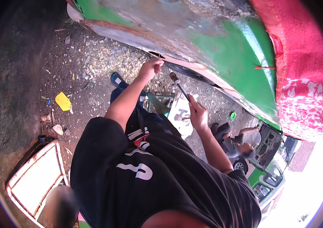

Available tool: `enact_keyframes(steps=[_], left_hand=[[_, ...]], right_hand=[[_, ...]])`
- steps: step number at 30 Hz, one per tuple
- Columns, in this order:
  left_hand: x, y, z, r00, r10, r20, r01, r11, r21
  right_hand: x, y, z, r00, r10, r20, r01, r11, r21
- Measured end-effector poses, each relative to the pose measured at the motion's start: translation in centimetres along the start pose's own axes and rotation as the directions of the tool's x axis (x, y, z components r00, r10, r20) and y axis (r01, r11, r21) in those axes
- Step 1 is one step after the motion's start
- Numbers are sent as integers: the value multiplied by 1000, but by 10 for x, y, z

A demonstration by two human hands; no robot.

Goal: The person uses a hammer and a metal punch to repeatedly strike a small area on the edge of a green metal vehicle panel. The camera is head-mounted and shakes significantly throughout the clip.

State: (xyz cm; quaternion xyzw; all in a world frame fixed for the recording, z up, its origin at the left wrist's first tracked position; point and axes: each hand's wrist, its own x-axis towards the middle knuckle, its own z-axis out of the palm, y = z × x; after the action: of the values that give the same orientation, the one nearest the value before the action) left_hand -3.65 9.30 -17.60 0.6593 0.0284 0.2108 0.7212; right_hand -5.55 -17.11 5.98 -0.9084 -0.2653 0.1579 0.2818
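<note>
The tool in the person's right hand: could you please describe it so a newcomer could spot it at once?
Start at the big green vehicle body across the top. Just below its lower edge, the right hand grips a slim dark-handled tool angled up toward the panel. Nothing else there is thin and stick-like.

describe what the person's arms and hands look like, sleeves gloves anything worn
Both forearms are bare and both hands are gloveless: the left hand and the right hand show no rings, watch or bands that can be made out. The short sleeves of a black T-shirt with white and red print end above the elbows.
</note>
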Motion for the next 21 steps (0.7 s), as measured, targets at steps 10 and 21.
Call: enact_keyframes(steps=[10, 21], left_hand=[[-19, 34, -6, 981, -187, 46, 179, 974, 141], [-7, 33, -12, 998, 8, 58, -29, 922, 387]], right_hand=[[-11, -16, 5, 997, 49, -67, -36, 982, 185], [-4, -22, 15, 944, -317, -89, 321, 947, 33]])
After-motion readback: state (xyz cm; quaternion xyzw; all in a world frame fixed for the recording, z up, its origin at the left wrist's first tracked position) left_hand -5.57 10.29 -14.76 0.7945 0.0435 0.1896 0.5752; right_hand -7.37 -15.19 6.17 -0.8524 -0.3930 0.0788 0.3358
